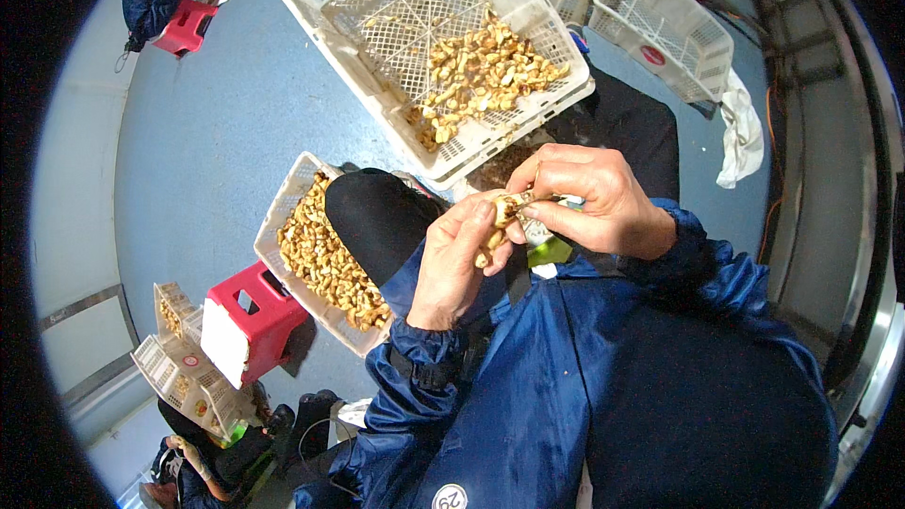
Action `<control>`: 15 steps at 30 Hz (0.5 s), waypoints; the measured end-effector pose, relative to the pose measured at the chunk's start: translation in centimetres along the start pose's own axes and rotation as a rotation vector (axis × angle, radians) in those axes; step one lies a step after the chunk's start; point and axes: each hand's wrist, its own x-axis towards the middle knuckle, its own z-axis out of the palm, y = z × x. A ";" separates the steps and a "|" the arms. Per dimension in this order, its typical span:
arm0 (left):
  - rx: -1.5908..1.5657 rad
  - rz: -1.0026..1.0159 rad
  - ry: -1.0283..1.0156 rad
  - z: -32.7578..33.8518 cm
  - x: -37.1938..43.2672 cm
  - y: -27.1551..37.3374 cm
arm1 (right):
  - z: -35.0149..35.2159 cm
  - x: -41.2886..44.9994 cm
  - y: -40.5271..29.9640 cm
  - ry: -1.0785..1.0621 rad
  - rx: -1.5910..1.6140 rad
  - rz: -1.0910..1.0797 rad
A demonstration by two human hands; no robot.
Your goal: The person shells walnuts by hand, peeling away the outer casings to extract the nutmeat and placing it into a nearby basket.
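My left hand point(463, 247) holds several small pale-yellow and brown pieces point(503, 215), which look like mushrooms, between thumb and fingers. My right hand point(594, 201) meets it from the right, its thumb and fingers closed on a thin dark tool point(535, 203), perhaps a small knife, whose tip touches the upper piece. Beyond my hands, a white plastic crate point(424, 166) holds a heap of similar pieces point(488, 71) towards its near right side. Left of my knee, a second white crate point(272, 254) is filled with more of them point(329, 261).
A red plastic stool point(265, 318) with a white top stands at the left. Stacked crates point(170, 367) and a co-worker's hand point(187, 449) are at lower left. Another white crate point(657, 35) and a white cloth point(741, 131) lie at upper right on the blue floor point(212, 148).
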 end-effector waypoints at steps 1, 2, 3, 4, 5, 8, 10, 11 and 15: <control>-0.008 0.008 0.006 0.0 0.0 -0.1 | -0.1 0.0 -0.2 -0.034 -0.003 0.002; -0.018 0.017 0.009 0.1 0.0 0.0 | -0.4 0.1 -0.5 -0.016 0.057 0.023; -0.026 0.026 0.009 0.3 0.0 0.0 | -0.1 -0.3 -0.3 0.084 0.191 0.147; -0.039 0.057 0.012 0.6 0.1 0.0 | 0.2 -0.7 0.5 0.163 0.342 0.217; -0.008 0.079 0.025 0.8 0.2 -0.1 | 0.4 -1.0 1.1 0.243 0.494 0.286; 0.043 0.136 0.079 1.1 0.3 -0.1 | 0.3 -1.2 0.5 0.198 0.361 0.271; 0.049 0.155 0.146 1.5 0.1 -0.3 | 0.4 -1.1 0.5 0.195 0.209 0.150; 0.052 0.164 0.180 1.7 0.1 -0.3 | 0.3 -1.3 0.4 0.191 0.228 0.176; 0.013 0.182 0.145 1.7 0.2 -0.3 | 0.6 -1.4 0.5 0.215 0.113 0.079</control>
